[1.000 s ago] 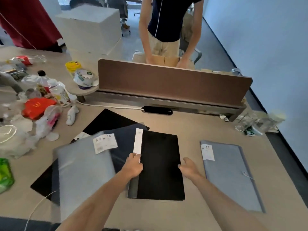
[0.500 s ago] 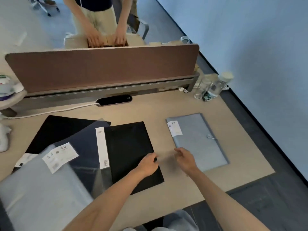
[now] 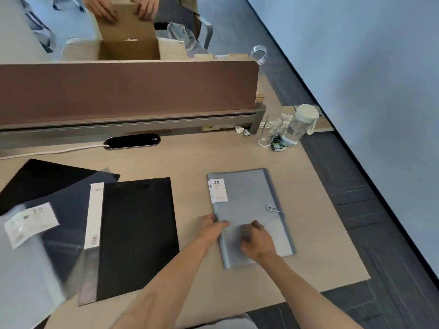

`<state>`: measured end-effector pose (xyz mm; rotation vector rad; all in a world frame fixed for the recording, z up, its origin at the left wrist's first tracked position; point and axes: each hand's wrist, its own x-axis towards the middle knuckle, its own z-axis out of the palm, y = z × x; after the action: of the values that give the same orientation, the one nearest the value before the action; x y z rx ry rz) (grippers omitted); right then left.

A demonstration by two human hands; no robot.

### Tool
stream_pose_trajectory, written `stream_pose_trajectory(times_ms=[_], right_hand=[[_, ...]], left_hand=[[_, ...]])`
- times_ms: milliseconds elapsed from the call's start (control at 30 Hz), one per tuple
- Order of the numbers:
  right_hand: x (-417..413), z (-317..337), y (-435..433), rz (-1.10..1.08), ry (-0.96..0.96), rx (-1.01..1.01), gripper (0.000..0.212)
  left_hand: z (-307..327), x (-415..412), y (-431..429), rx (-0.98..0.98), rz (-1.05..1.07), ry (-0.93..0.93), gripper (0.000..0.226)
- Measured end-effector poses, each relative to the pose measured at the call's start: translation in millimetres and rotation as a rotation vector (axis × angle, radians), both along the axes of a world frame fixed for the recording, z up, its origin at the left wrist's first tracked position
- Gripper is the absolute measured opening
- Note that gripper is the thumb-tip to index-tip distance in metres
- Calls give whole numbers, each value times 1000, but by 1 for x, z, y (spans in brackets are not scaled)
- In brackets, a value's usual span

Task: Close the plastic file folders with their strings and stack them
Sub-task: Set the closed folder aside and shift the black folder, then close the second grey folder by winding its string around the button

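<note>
A grey-blue plastic folder (image 3: 247,198) lies flat at the right of the desk, with a white "20" label at its top left and a string button (image 3: 270,207) near its right edge. My left hand (image 3: 211,225) grips the folder's left edge, thumb on top. My right hand (image 3: 256,241) rests on its lower half with the fingers curled. A black folder (image 3: 140,222) with a white spine label (image 3: 95,214) lies to the left. Further left, a dark blue folder (image 3: 66,224), another black folder (image 3: 42,176) and a blurred pale translucent one (image 3: 31,269) overlap in a loose pile.
A brown partition (image 3: 128,91) runs along the desk's back, with a black cable port (image 3: 131,141) in front of it. A glass (image 3: 270,131) and a water bottle (image 3: 299,127) stand at the back right corner. Beyond the partition, another person's hands hold a cardboard box (image 3: 128,34).
Both my hands left the black folder and moved right onto the grey-blue folder. My view swung right and down, so the clutter at the left went out of sight.
</note>
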<state>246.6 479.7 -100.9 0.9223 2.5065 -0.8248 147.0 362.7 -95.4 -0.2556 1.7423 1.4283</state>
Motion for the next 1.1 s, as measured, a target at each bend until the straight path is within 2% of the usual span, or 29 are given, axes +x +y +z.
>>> stream_pose_trajectory(times_ms=[100, 167, 267, 367, 467, 567, 667, 767, 800, 867, 967, 1100], right_hand=[[-6, 6, 9, 63, -26, -1, 46], [-13, 8, 10, 69, -8, -9, 47], [-29, 11, -4, -14, 157, -91, 38], [-51, 9, -26, -84, 348, -52, 39], [-78, 13, -69, -202, 277, -262, 61], [-104, 9, -119, -207, 185, -466, 75], [-119, 1, -158, -218, 150, -432, 77], [-125, -4, -184, -212, 171, -389, 47], [-126, -4, -189, -204, 186, -360, 41], [-130, -1, -197, -213, 201, -321, 43], [-134, 6, -201, -250, 169, -330, 56], [-133, 5, -189, -278, 139, -366, 61]], left_hand=[[-4, 2, -1, 30, 25, -61, 19], [-3, -2, -14, 17, 13, -27, 17], [4, -18, -61, 33, 111, 22, 11], [22, -35, -123, 117, 247, 40, 19], [35, -51, -186, 146, 302, 87, 22], [38, -61, -245, 133, 380, 109, 19], [34, -64, -283, -10, 359, 181, 20], [16, -70, -309, -457, 116, 357, 37], [9, -72, -313, -516, 65, 370, 45], [3, -75, -318, -396, 67, 266, 58], [8, -81, -312, -220, 143, 173, 49], [13, -86, -297, -100, 266, 90, 53]])
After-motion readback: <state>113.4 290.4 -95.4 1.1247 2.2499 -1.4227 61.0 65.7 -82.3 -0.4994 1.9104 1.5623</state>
